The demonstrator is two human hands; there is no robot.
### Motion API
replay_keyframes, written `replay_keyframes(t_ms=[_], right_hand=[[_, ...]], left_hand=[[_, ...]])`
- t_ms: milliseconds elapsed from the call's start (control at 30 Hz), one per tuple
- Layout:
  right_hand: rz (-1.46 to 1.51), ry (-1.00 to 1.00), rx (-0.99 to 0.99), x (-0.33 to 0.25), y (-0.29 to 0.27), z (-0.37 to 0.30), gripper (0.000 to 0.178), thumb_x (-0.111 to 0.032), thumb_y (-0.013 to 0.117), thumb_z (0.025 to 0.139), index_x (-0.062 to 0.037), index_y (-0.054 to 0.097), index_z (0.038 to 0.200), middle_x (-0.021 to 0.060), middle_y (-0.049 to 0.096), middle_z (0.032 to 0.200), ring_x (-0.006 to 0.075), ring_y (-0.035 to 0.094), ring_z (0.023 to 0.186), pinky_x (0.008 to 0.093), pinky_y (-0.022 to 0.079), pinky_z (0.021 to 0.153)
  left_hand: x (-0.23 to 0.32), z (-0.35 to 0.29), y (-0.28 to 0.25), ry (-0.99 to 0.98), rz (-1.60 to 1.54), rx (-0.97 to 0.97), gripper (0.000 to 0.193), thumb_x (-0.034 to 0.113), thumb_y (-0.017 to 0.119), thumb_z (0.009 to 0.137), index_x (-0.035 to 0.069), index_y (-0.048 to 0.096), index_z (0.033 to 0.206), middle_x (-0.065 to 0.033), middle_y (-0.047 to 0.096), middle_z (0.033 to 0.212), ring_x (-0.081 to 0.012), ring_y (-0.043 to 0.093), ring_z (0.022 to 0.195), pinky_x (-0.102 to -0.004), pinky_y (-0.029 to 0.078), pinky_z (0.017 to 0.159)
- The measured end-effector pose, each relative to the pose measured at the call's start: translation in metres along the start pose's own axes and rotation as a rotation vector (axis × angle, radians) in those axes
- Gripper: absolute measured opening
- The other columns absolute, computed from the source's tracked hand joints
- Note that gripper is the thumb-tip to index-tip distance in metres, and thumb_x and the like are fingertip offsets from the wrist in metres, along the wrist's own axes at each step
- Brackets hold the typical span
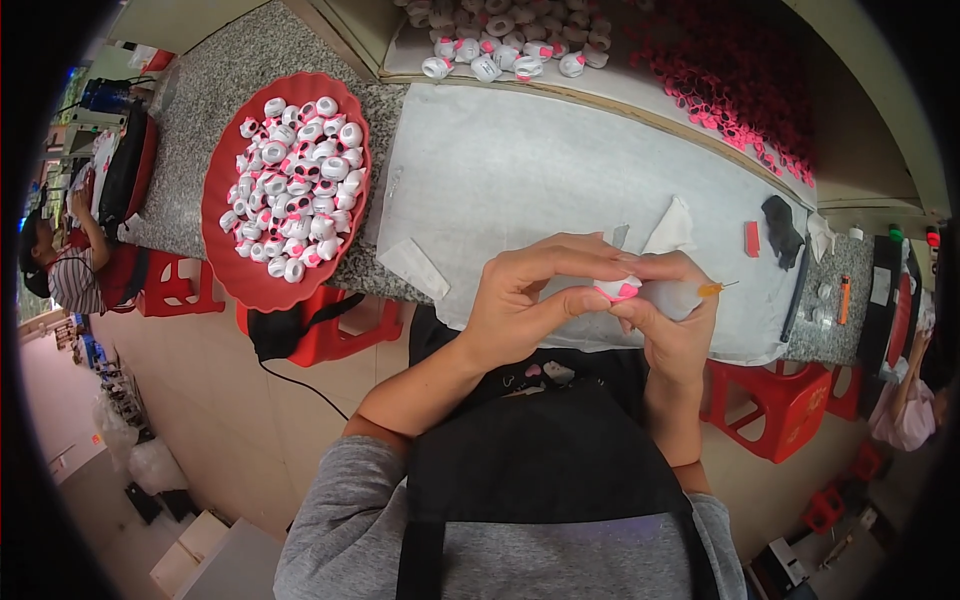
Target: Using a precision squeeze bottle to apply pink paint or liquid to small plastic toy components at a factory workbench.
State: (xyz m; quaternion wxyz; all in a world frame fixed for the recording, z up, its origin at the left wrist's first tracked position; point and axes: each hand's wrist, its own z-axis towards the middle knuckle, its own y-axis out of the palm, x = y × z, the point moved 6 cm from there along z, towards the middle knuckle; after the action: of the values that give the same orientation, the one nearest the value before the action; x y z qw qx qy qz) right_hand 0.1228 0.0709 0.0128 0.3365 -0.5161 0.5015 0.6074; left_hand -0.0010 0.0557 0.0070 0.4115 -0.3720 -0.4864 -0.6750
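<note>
My left hand [515, 295] is closed, pinching a small white and pink plastic piece [617, 289] between thumb and fingertips. My right hand [670, 335] wraps round a translucent squeeze bottle [677, 298] with an orange needle tip that points to the right, away from the piece. The fingertips of both hands meet around the piece, so part of it is hidden. Under and beyond my hands lies a pale work sheet [500, 170]. At the left stands a red scalloped tray [217, 235] heaped with several similar white and pink pieces [295, 185].
A shelf at the back holds white pieces [530, 55] and a spread of small pink parts [740, 110]. White cloth scraps [672, 225], a red scrap [751, 239] and a black cloth [782, 232] lie on the sheet. Red stools [770, 405] stand below the counter; co-workers sit at both sides.
</note>
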Motion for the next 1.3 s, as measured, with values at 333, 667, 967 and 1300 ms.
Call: replay_keyframes(t_ms=[333,667,967,1300], right_hand=[[-0.012,-0.01,0.005,0.001,-0.005,0.001,0.025,0.001,0.065,0.061,0.0015,0.055,0.084,0.0049,0.056,0.069,0.0062,0.048,0.059,0.0181,0.037,0.052],[-0.002,0.003,0.021,0.002,0.001,0.0,0.027,0.005,0.06,0.062,0.0017,0.054,0.088,0.0028,0.054,0.066,0.0044,0.046,0.056,0.0158,0.033,0.047],[0.071,0.066,-0.017,0.007,0.005,-0.006,0.025,0.005,0.061,0.061,0.0031,0.053,0.085,0.0074,0.054,0.067,0.0074,0.047,0.053,0.0171,0.034,0.042],[0.116,0.135,-0.142,0.014,0.037,0.009,0.029,0.002,0.059,0.063,0.0025,0.051,0.091,0.0091,0.054,0.072,0.0076,0.045,0.05,0.0169,0.034,0.041]], left_hand=[[0.003,0.003,0.006,-0.053,-0.048,-0.028,0.023,-0.002,0.054,0.07,-0.004,0.052,0.093,-0.0158,0.054,0.094,-0.0222,0.049,0.094,-0.0392,0.028,0.091],[-0.002,0.0,0.003,0.011,-0.049,-0.016,0.023,-0.004,0.052,0.07,-0.004,0.051,0.094,-0.0153,0.053,0.094,-0.0208,0.049,0.092,-0.0408,0.027,0.092],[-0.004,-0.004,0.002,0.013,-0.162,-0.035,0.023,-0.003,0.057,0.067,0.0,0.054,0.09,-0.012,0.054,0.093,-0.0192,0.05,0.09,-0.0388,0.026,0.093],[0.016,-0.013,-0.025,-0.004,-0.104,0.083,0.016,-0.002,0.059,0.066,0.002,0.057,0.081,-0.0107,0.052,0.089,-0.0183,0.049,0.087,-0.0359,0.03,0.089]])
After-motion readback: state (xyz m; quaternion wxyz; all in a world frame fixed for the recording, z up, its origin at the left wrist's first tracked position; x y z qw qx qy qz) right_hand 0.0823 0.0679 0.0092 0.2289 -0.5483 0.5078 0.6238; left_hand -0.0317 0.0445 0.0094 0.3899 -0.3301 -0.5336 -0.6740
